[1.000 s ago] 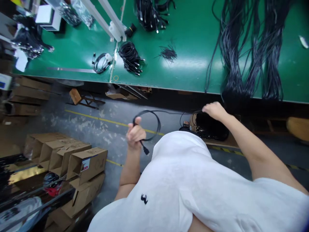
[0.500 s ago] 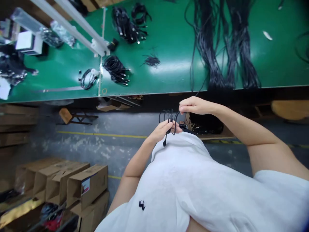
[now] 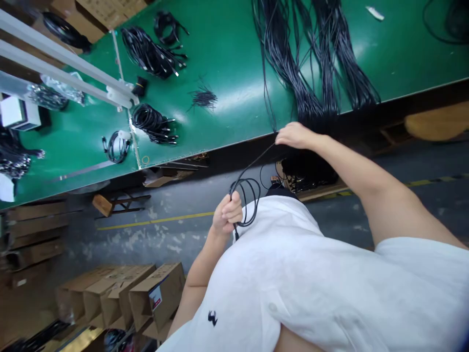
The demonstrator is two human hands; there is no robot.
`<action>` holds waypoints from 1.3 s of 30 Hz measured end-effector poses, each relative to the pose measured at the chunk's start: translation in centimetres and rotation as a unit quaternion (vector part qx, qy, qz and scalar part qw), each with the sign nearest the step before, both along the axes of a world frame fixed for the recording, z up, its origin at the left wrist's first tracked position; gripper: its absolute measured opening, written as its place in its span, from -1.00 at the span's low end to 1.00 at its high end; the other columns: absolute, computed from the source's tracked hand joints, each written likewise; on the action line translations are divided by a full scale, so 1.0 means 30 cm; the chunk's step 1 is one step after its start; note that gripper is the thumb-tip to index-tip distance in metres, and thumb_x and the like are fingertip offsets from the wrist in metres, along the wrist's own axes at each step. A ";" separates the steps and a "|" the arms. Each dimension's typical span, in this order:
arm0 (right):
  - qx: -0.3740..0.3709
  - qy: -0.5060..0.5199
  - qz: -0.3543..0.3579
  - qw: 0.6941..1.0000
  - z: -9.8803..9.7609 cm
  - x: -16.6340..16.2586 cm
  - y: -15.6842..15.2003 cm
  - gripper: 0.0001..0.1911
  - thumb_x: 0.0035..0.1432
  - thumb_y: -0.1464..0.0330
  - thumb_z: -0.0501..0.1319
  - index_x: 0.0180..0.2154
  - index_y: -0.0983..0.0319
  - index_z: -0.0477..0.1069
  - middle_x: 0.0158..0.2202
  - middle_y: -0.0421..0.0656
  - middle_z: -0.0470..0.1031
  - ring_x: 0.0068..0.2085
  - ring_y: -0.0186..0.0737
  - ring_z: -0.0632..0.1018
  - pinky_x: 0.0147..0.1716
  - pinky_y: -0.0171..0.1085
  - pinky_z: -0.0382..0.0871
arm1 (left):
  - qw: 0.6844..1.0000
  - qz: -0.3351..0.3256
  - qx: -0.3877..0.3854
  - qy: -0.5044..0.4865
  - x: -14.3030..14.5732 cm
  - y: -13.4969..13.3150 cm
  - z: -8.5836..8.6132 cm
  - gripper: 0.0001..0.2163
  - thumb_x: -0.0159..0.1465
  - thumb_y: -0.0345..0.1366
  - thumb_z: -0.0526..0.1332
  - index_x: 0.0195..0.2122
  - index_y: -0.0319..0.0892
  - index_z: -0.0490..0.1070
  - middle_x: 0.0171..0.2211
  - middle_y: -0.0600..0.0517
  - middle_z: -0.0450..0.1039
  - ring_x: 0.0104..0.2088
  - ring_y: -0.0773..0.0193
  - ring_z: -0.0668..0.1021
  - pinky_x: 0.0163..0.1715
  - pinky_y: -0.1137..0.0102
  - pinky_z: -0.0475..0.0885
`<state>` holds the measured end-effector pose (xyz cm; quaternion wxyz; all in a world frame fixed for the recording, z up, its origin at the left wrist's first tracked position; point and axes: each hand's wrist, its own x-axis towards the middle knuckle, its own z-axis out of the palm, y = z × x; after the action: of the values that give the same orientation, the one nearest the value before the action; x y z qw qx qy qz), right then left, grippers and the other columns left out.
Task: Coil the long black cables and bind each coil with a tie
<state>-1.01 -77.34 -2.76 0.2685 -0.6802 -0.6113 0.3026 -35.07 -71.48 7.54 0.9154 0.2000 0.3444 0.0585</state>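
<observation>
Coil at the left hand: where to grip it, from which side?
Probably the bend on the picture's right of the coil, coming from that side and closing across all the loops. The left hand covers the opposite side, while this bend sticks out free. The loops are spread, so gather them; avoid the strand running up to the right hand.

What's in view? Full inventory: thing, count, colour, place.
Looped thin cable: 1, black, between hands
Glossy tabletop: 1, green, across top
Long cable hanks: several, black, tabletop right
Coiled cable bundles: 4+, black, tabletop left
Thin short-strand pile: 1, black, right of bundles
Slanting posts: 2, white, tabletop left
Cardboard cartons: several, brown, lower left
Wooden stool: 1, brown, floor left
Left-edge clutter: count unclear, mixed, blurred
Cloth shirt: 1, white, torso
Left hand: 1, bare, gripping loops
Right hand: 1, bare, holding cable
</observation>
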 end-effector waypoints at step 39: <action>0.045 -0.207 -0.112 0.971 0.233 0.126 0.080 -0.36 0.30 -0.10 -0.39 -0.53 0.15 0.10 -0.48 -0.08 0.33 -0.36 -0.19 0.29 -0.28 -0.17 0.21 | 0.983 0.025 0.155 -0.098 -0.137 0.105 0.176 -0.81 0.26 -0.18 0.20 -0.42 -0.10 0.52 -0.78 0.23 -0.24 -0.80 0.51 -0.15 -0.84 0.52 -0.17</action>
<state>2.77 -74.95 4.24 0.1987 -0.7794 -0.5865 0.0949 -39.19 -68.34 12.82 0.9009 0.3241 0.2444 0.1537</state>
